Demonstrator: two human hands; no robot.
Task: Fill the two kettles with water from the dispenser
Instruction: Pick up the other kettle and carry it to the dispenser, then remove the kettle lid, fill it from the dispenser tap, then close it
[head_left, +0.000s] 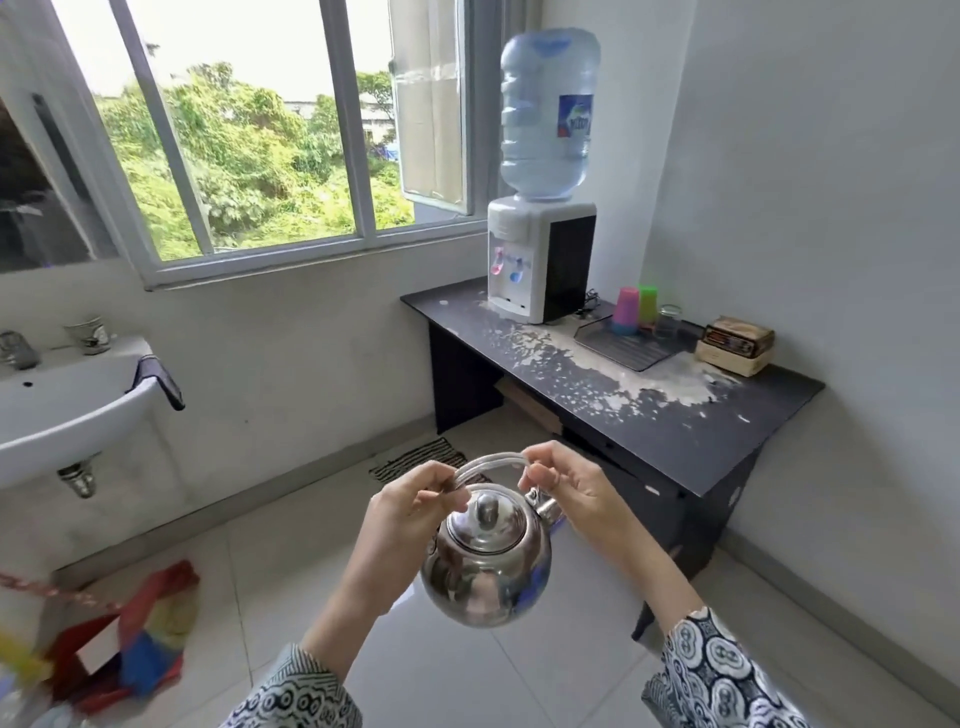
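While both hands hold it up in the air, the shiny kettle (485, 564) hangs over the white floor (291, 561), close to the person. The left hand (415, 506) has its fingers closed around the left end of the curved handle (491, 464). The right hand (563, 486) pinches the right end of the same handle with its fingertips, and a couple of its fingers stick out loose. The lid (485, 525) sits on top of the kettle, just under the hands, and the spout (545, 506) pokes out below the right hand. Both arms wear sleeves with black and white patterns. Down to the left of the left hand, some red, yellow and blue stuff (130, 639) lies on the floor, too blurry to tell what it is. Past the hands, a striped mat (421, 457) lies on the floor. Farther out to the left is a white sink (67, 405) on the wall. Out past the right hand stands a dark table (675, 431) with white worn patches. On it are a black tray (623, 348) with a pink cup (626, 309) and a green cup (648, 305), and a small box (735, 345). At the far end of the table stands the water dispenser (540, 260) with a big blue bottle (548, 114) on top, well apart from the kettle. Behind it all is a window (249, 156) with green trees outside.
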